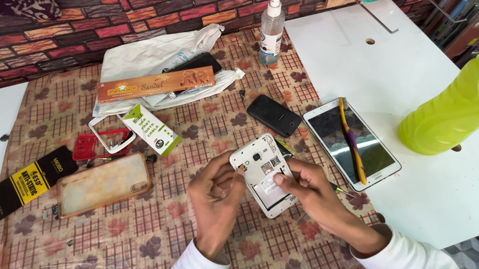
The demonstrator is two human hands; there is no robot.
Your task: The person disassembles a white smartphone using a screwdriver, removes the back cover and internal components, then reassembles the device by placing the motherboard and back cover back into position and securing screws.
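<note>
left hand (215, 194) grips the white phone (264, 174) by its side, back cover off. right hand (312, 194) holds its lower edge, thumb pressing inside, above the tabletop (143, 246).

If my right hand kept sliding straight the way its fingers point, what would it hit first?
The right hand points up-left across the opened white phone that it already touches. Beyond it, the left hand gripping the opposite edge probably comes first, though depth is unclear.
</note>
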